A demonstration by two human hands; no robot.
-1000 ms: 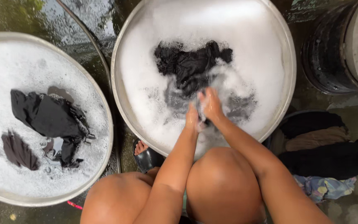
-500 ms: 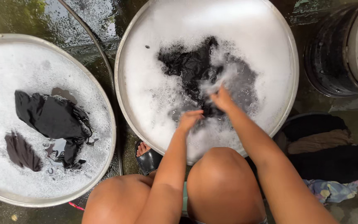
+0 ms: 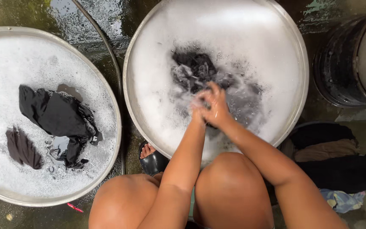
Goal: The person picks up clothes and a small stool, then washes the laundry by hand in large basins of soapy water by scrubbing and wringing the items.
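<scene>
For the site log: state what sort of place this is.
Likely an outdoor hand-washing spot for laundry: two round metal basins of suds on wet concrete floor, a hose, and piled clothes waiting.

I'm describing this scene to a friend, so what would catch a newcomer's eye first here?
First, the two hands, left hand and right hand, pressed together on a dark garment in the foamy metal basin at top centre. Next, the second basin on the left, where black clothes lie in suds. A pile of laundry sits at lower right, beside a dark barrel.
</scene>
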